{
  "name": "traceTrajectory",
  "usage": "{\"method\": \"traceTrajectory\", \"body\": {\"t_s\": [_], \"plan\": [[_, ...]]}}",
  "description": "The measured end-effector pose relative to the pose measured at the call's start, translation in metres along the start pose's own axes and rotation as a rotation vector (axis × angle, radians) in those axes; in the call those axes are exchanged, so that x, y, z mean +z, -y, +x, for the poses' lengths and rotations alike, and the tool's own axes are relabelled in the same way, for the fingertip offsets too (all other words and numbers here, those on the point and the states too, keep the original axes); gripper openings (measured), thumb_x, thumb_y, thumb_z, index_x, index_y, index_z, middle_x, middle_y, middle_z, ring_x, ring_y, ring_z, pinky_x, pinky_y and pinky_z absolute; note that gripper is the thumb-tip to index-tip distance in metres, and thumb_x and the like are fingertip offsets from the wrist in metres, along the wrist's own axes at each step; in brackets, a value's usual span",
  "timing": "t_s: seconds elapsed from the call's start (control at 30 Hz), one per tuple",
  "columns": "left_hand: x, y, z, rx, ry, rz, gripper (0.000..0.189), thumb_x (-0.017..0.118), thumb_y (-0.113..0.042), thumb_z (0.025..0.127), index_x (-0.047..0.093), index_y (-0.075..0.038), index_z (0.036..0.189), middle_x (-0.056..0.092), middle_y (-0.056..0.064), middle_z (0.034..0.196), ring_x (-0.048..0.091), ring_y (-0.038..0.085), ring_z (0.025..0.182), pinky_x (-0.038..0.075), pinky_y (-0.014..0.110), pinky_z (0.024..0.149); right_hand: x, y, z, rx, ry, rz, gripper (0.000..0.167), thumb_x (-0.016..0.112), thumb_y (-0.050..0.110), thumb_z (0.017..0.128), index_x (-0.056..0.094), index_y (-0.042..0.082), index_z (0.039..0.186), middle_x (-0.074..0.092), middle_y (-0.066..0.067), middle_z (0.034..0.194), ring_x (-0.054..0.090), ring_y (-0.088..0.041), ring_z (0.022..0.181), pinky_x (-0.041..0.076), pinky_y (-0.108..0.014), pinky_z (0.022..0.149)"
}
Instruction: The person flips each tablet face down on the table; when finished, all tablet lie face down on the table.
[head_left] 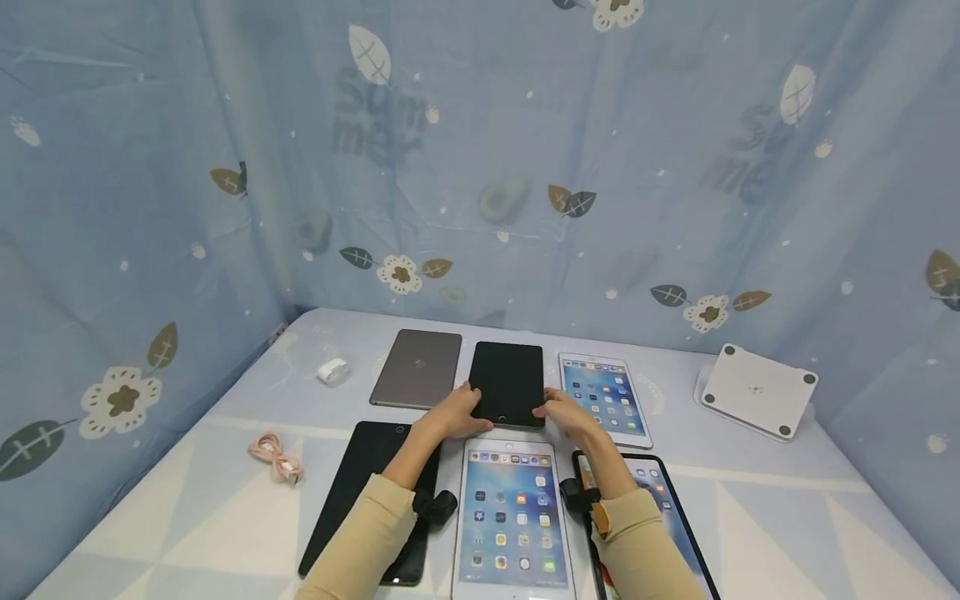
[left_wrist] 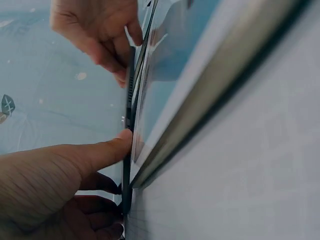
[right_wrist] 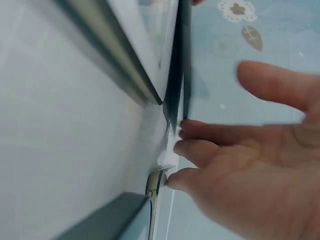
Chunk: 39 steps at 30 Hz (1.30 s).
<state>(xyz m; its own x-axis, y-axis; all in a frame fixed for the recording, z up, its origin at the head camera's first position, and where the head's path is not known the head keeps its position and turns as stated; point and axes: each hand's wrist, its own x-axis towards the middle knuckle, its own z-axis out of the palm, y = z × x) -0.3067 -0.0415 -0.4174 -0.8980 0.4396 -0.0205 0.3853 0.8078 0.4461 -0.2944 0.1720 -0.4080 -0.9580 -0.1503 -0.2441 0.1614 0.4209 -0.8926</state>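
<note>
Just past the big white tablet, the left hand pinches the black tablet. The right hand has straight fingers by its other side, thumb off. If that side slips, it could tip and bump the gray tablet.

"Summer" is printed in faded dark letters on the curtain, broken over two lines, and at the right the word is partly repeated, with only "S" and "me" made out clearly. Small marks are borne by the grey tablet and the white plate, but the icon labels on the lit screens cannot be read.
</note>
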Motion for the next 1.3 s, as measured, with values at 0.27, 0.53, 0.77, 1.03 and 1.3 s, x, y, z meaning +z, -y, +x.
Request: {"method": "traceTrajectory", "body": {"t_s": [0.27,0.53,0.77,1.03,1.3], "plan": [[-0.005,-0.005,0.002,0.021,0.028,-0.077,0.069,0.062,-0.031,0.094,0.033,0.0,0.148,0.028,0.03,0.152,0.027,0.043,0.143,0.03,0.054,0.113,-0.009,0.014,-0.009,-0.072,0.022,0.181,0.064,0.042,0.005,0.096,0.008,-0.018,0.145,0.004,-0.037,0.153,0.006,-0.051,0.143,0.011,-0.059,0.116],[-0.003,-0.007,0.007,0.07,0.082,-0.113,0.063,0.056,-0.033,0.097,0.034,-0.005,0.149,0.025,0.031,0.152,0.03,0.046,0.14,0.031,0.056,0.111,-0.023,0.019,-0.018,-0.156,0.051,0.274,0.062,0.037,0.002,0.098,0.004,-0.018,0.146,0.0,-0.034,0.156,0.004,-0.048,0.145,0.012,-0.053,0.118],[0.0,-0.014,0.01,0.119,0.126,-0.167,0.063,0.053,-0.032,0.098,0.031,-0.006,0.15,0.027,0.028,0.153,0.03,0.041,0.142,0.03,0.053,0.113,-0.035,0.027,-0.027,-0.176,0.08,0.336,0.059,0.033,-0.001,0.099,0.002,-0.019,0.145,0.0,-0.033,0.156,0.004,-0.044,0.146,0.01,-0.049,0.119],[-0.001,-0.024,0.009,0.139,0.146,-0.18,0.064,0.053,-0.034,0.098,0.03,-0.006,0.151,0.036,0.02,0.152,0.036,0.035,0.14,0.034,0.048,0.112,-0.041,0.036,-0.034,-0.243,0.1,0.287,0.053,0.032,0.0,0.101,0.01,-0.018,0.146,0.017,-0.032,0.154,0.019,-0.042,0.145,0.015,-0.048,0.119],[-0.003,-0.022,0.011,0.197,0.129,-0.221,0.062,0.052,-0.033,0.099,0.03,-0.002,0.149,0.039,0.019,0.15,0.041,0.034,0.137,0.036,0.047,0.111,-0.032,0.043,-0.036,-0.269,0.095,0.285,0.057,0.033,0.002,0.102,0.005,-0.013,0.149,0.009,-0.029,0.158,0.012,-0.038,0.148,0.015,-0.047,0.119]]}}
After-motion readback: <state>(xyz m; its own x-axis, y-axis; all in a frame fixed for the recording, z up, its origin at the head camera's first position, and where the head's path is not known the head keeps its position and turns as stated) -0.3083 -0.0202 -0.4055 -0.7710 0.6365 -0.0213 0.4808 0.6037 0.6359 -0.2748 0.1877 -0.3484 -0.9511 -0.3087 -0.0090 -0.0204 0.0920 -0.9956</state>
